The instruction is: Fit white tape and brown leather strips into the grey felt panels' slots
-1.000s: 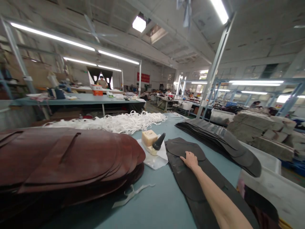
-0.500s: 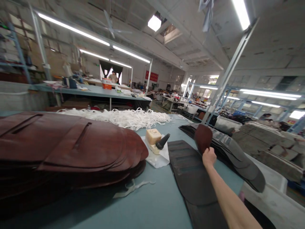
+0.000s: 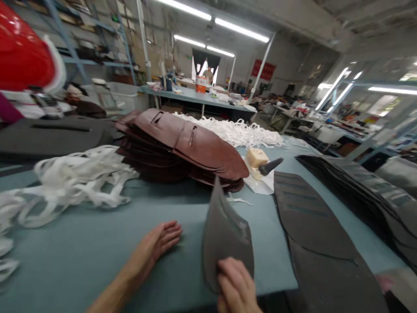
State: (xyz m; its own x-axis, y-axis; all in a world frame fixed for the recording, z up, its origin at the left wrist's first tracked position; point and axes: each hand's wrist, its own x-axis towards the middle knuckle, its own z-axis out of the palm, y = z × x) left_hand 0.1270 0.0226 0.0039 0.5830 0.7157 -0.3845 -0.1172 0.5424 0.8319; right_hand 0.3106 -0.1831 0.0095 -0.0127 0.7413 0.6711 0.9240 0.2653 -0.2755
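Observation:
My right hand grips the lower edge of a curved grey leather piece with a slot, holding it tilted up over the table's front edge. To its left, my left hand hovers above the blue-green table top, fingers stretched out and holding nothing. Behind them lies a stack of brown leather pieces with slots. On the right, long grey leather pieces lie flat, close to my right hand's side.
White strips lie in a heap on the left and a larger pile at the back. A yellowish block and a dark cone-shaped tool sit on white paper. More dark pieces are stacked at right. A red machine-like part juts in upper left.
My right hand has brought the leather piece from the right-hand stack to the front middle, its grey side now showing. My left hand has come into view. The view has turned left and down.

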